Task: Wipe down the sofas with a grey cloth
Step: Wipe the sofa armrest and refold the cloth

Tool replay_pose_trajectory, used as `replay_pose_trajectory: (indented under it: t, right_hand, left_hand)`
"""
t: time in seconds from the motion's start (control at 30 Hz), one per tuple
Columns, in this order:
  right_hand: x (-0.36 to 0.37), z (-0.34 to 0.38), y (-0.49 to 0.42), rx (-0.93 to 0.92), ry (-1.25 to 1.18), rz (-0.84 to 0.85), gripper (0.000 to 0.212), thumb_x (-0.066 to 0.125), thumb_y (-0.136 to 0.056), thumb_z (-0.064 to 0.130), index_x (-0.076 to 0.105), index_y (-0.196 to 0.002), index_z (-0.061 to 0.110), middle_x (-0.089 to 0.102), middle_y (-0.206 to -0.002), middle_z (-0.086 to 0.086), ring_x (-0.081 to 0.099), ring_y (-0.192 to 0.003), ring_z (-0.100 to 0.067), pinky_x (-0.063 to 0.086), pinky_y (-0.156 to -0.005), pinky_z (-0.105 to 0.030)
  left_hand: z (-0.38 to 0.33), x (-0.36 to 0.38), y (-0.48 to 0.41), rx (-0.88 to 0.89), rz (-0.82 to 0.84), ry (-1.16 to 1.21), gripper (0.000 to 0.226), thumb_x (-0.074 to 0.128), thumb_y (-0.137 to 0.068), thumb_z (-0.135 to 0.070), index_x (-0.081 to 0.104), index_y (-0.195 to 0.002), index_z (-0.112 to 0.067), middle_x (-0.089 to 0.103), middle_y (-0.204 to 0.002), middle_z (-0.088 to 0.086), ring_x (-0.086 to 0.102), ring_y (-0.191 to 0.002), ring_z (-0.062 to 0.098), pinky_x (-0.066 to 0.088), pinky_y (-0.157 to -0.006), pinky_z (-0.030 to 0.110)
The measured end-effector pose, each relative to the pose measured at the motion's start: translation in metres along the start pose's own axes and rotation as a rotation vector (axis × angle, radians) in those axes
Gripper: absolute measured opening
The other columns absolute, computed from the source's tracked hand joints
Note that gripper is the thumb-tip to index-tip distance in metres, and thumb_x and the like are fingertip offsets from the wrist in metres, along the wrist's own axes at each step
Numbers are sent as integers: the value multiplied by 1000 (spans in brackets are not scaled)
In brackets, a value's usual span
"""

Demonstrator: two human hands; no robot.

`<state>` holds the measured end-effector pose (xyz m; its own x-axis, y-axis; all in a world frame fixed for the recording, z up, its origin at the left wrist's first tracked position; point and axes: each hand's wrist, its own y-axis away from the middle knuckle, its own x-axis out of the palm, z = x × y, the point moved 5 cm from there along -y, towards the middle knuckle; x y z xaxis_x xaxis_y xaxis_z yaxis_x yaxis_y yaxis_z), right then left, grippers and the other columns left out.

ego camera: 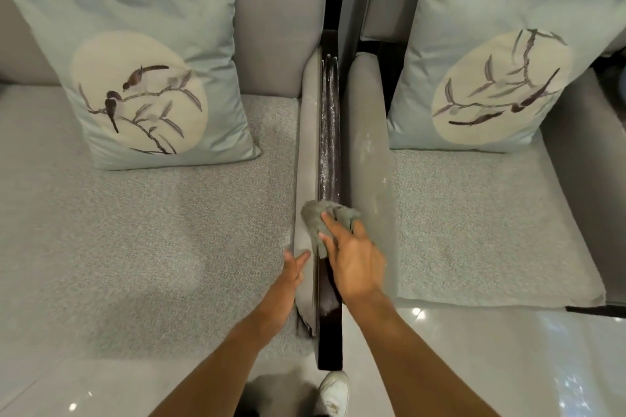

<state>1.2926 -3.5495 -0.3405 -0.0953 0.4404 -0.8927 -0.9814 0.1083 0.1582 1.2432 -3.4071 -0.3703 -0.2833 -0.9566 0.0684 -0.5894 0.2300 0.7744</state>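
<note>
Cloth: grey cloth (318, 217), bunched on the dark rail (330, 118).
Hands: right hand (352, 257) grips it; left hand (296, 264) rests loose on the arm pad (308, 132).
Risk: rail grime smears the pad (likely) — cloth too bunched.

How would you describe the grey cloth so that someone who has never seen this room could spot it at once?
Two pale grey sofas stand side by side, with a dark glossy wooden rail running between their padded arms. On that rail, the right hand holds the grey cloth. It is crumpled and darker than the smooth upholstery beside it.
</note>
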Motion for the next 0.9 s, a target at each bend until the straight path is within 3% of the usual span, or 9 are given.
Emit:
replay_pose_trajectory:
  t: [0.1, 0.2, 0.3, 0.37, 0.5, 0.6, 0.7, 0.8, 0.9]
  right_hand:
    - [6, 0, 39, -37, -6, 11, 42, 32, -102, 52, 44, -142, 49, 55, -132, -2, 70, -82, -21, 57, -65, -35]
    - [7, -6, 44, -15, -4, 5, 39, 39, -100, 54, 52, -136, 48, 62, -114, -2, 69, -66, -16, 55, -49, -30]
    - [5, 0, -11, -43, 22, -17, 41, 61, -97, 40, 54, -137, 45, 62, -112, -7, 68, -67, -23, 54, -52, -32]
    - [-3, 7, -54, -28, 22, -84, 41, 63, -96, 38, 57, -136, 42, 62, -110, -10, 66, -64, -27, 54, -51, -34]
    - [-2, 13, -62, -36, -3, -56, 39, 51, -100, 47, 51, -139, 48, 57, -121, -6, 68, -86, -25, 58, -64, -37]
    - [1, 10, -22, -6, -20, -1, 41, 47, -100, 52, 45, -141, 55, 53, -136, -7, 63, -112, -24, 57, -78, -36]
    - [1, 7, -32, -6, -1, 6, 40, 47, -100, 52, 47, -139, 54, 57, -128, -11, 69, -98, -25, 58, -68, -34]
    - [-1, 7, -91, -38, 35, -20, 41, 43, -100, 56, 44, -141, 55, 54, -128, -11, 69, -88, -28, 58, -69, -36]
    - [-8, 9, -140, -4, 75, -12, 45, 40, -97, 62, 42, -141, 58, 50, -137, -10, 68, -95, -32, 59, -73, -42]
  left_hand:
    - [-8, 0, 3, 28, -12, -4, 75, -2, -99, -65, 37, -154, -31, 32, -160, -8, 24, -153, 18, 10, -126, 44]
    - [1, -12, -9, 46, -75, -48, 84, 17, -77, -99, 57, -135, -53, 48, -153, -13, 41, -145, 14, 24, -126, 48]
    - [-4, -30, -25, 99, -126, -143, 66, 13, -86, -90, 59, -125, -64, 55, -143, -22, 56, -127, 6, 37, -118, 42]
    - [-17, -35, -30, 122, -105, -168, 63, 8, -91, -81, 56, -128, -63, 54, -139, -22, 60, -118, 2, 39, -114, 39]
    - [-32, -41, -44, 216, -36, -123, 61, 11, -98, -74, 53, -138, -56, 44, -145, -28, 41, -138, 1, 27, -120, 33]
    - [-43, -38, -57, 245, -60, -42, 73, 14, -88, -88, 54, -135, -49, 47, -143, -22, 41, -134, -10, 30, -118, 27]
    - [-54, -31, -68, 268, -133, 15, 61, 19, -89, -82, 55, -125, -48, 50, -139, -17, 43, -133, -8, 34, -118, 27]
    - [-66, -27, -74, 299, -140, -18, 60, 15, -96, -72, 55, -134, -50, 33, -153, -20, 26, -143, -11, 20, -124, 28]
    - [-73, -28, -80, 317, -108, -53, 60, 17, -98, -71, 51, -143, -49, 24, -157, -24, 15, -137, -26, 17, -114, 11]
